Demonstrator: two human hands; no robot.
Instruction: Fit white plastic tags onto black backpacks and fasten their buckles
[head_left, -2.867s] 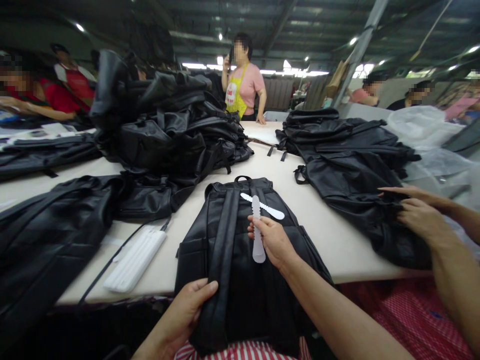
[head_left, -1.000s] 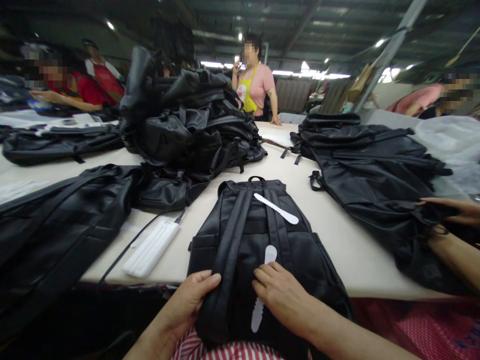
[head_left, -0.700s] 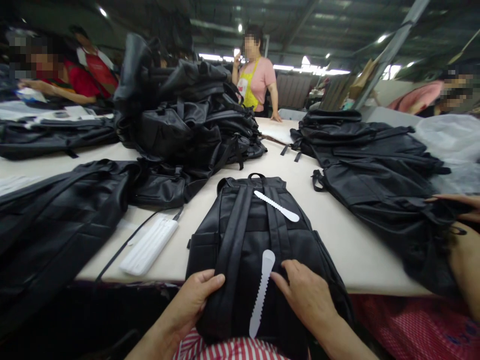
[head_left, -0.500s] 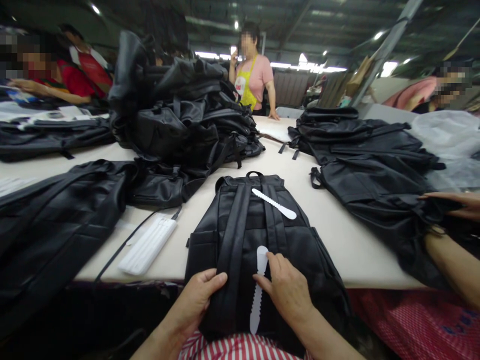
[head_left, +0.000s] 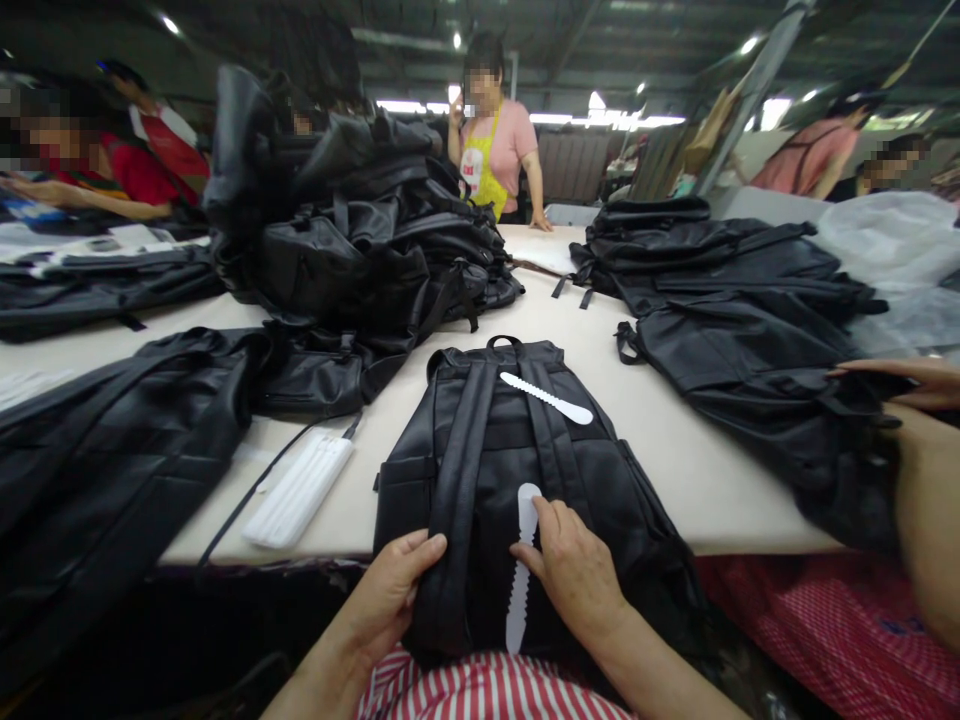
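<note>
A black backpack (head_left: 502,540) lies on the table edge in front of me, its two shoulder straps facing up. My left hand (head_left: 397,585) grips the backpack's left side near the bottom, thumb on top and fingers curled at the edge. Between thumb and forefinger of my right hand (head_left: 577,570) is a white notched plastic strip (head_left: 517,605), its rounded end pointing up the bag. Another white notched strip (head_left: 551,398) rests slantwise across the right shoulder strap, apart from both hands.
A white power bank (head_left: 300,488) with a black cable lies left of the bag. Black backpacks are piled high behind (head_left: 352,240) and at the right (head_left: 735,290). A co-worker's hands (head_left: 915,390) hold a bag there. Someone in a yellow apron (head_left: 480,165) stands at the far end.
The view has shifted slightly. Both my hands keep their places on the backpack and strip. At the right, the co-worker's arms have moved.
</note>
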